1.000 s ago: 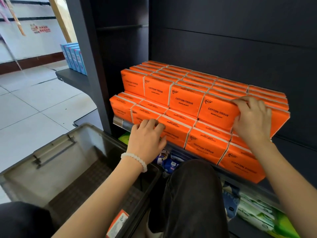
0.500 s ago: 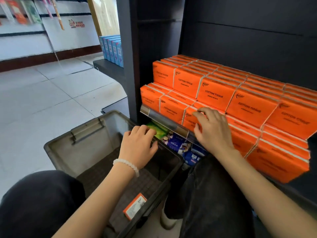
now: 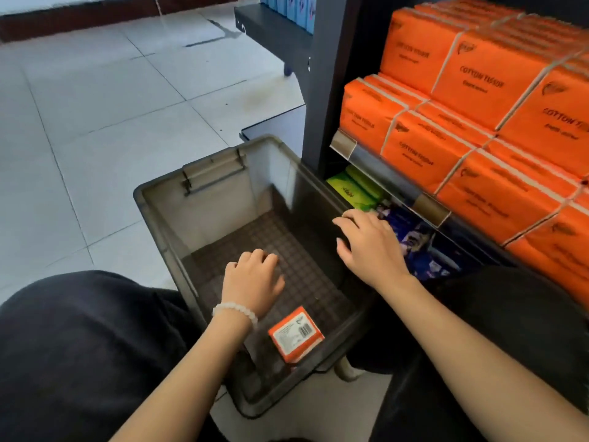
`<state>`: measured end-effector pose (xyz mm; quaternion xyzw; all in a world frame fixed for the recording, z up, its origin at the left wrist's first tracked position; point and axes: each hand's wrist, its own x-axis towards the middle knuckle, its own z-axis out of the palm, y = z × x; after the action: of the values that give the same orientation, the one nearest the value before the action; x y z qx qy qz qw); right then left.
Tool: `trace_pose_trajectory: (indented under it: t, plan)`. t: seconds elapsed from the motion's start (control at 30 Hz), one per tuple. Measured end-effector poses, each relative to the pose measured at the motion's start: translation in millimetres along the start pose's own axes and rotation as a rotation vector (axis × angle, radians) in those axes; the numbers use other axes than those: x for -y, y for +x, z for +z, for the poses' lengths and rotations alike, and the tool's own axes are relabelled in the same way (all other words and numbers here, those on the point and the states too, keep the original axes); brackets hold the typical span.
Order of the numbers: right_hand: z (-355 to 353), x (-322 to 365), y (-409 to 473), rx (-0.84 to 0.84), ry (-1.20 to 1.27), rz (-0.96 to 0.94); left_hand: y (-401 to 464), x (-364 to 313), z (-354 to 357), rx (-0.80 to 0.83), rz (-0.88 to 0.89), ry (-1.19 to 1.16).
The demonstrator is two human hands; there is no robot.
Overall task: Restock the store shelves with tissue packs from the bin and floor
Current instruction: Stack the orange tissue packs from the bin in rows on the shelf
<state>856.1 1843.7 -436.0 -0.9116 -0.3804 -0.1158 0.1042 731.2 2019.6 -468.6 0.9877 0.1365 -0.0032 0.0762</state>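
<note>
**One pack left in the bin**

Left hand [image 3: 253, 282] hovers inside the grey bin [image 3: 165, 205], fingers loosely curled, holding nothing. Right hand [image 3: 371, 247] is spread flat at the bin's far rim, also holding nothing. Sole orange tissue pack [image 3: 296, 334] lies barcode-up by the near wall, just behind the left wrist. Suggest: pull the left hand back, grip the pack's long sides. Orange tissue packs on the shelf [image 3: 471, 122] look full; slot tight.

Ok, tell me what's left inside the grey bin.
One orange tissue pack lies on the grey bin floor near the front wall. The left hand hovers above, covering some floor.
</note>
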Motion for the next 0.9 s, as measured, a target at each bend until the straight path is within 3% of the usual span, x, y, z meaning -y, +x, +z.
trace_pose_trajectory:
  t: [0.23,0.63,0.9]
  plan:
    - [66,-6,12,0.286,0.023,0.044,17,-2,93,0.460,-0.125,-0.085]
    - [190,-10,20,0.769,0.089,0.118,25,-5,208,0.738,-0.316,-0.169]
    - [215,-19,10,0.899,0.138,0.255,18,0,233,0.794,-0.381,-0.215]
